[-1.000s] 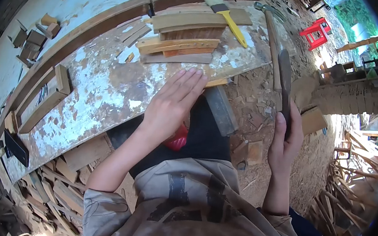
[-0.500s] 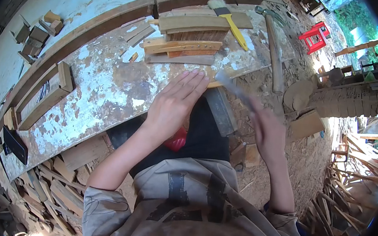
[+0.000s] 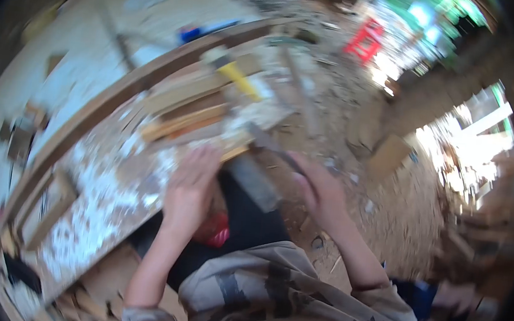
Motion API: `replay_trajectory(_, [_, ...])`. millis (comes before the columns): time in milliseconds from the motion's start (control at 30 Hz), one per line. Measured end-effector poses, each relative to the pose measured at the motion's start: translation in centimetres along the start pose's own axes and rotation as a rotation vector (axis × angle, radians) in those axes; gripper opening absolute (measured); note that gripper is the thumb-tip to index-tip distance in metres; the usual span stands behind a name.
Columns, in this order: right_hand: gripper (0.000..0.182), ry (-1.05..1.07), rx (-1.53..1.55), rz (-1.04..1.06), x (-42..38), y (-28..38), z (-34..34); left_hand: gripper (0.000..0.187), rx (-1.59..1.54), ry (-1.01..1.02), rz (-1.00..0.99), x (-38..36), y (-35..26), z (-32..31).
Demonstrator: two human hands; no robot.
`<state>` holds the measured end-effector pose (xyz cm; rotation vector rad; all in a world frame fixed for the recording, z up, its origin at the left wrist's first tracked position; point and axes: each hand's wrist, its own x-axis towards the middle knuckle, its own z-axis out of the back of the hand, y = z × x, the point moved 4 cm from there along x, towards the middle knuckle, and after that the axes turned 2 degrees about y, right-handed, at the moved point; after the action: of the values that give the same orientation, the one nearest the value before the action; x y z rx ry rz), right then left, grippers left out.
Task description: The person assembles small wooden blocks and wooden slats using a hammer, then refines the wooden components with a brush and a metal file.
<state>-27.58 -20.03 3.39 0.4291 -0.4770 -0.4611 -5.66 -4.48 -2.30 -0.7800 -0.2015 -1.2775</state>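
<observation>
Dark flat tool (image 3: 276, 150) in the right hand (image 3: 323, 195), fingers and thumb closed round its near end. Long axis runs ten to four o'clock; free tip points to ten, beside the outer end of the pale wooden strip (image 3: 237, 152) at the tabletop (image 3: 113, 174) edge. Left hand (image 3: 194, 173) at nine o'clock from the tool, fingers straight, laid flat by the strip.

Vs 1.0 s ago: tool was off to the right over the floor, tip to twelve; now swung across to the strip. Vs 0.5 s ago: similar angle. View has turned, so tabletop items and red stool (image 3: 364, 41) sit farther toward nine.

Heavy blur. Tool's near end hidden in the grip, strip's inner end behind the left hand; left thumb unclear. Can't tell if tool touches strip, or if left hand presses it. Brush (image 3: 238, 76) at one o'clock from left hand; hammer (image 3: 301, 90) smeared, eleven o'clock from right hand.
</observation>
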Motion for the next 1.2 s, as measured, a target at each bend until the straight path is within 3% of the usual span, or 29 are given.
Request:
replay_trajectory(67, [0.04,-0.066,0.042,-0.041,-0.5,-0.1,0.4,0.046,0.021,0.017,-0.024,0.4,-0.8,0.1])
replay_trajectory(167, [0.036,-0.063,0.19,-0.151,-3.1,-2.2,-1.2,0.04,0.046,0.01,-0.031,0.3,-1.3,0.2])
replay_trajectory(300, [0.037,0.143,0.306,-0.435,-5.1,-2.6,-3.0,0.034,0.03,-0.006,-0.008,0.4,-1.3,0.5])
replay_trajectory(400, [0.038,-0.046,0.372,-0.218,-4.0,-2.4,-2.6,0.035,0.056,-0.019,-0.001,0.4,-1.7,0.4])
replay_trajectory(500, [0.037,0.008,0.792,-0.414,-1.1,-0.2,0.0,0.035,0.039,-0.007,0.009,0.6,-1.8,0.4])
replay_trajectory(600, [0.031,-0.036,0.417,-0.193,-0.7,-0.2,0.1,0.035,0.066,0.011,0.024,0.3,-1.8,0.3])
replay_trajectory(700, [0.026,0.064,0.471,-0.331,-3.5,-1.9,-2.5,0.034,0.097,0.014,0.034,0.2,-1.8,0.2])
replay_trajectory(900, [0.025,0.16,0.463,-0.407,-5.4,-3.6,-4.3,0.033,0.097,0.016,0.09,0.7,-1.9,0.1])
replay_trajectory(1200, [0.029,0.131,0.448,-0.385,-3.6,-3.4,-4.5,0.031,0.114,-0.003,0.124,0.9,-1.7,-0.1])
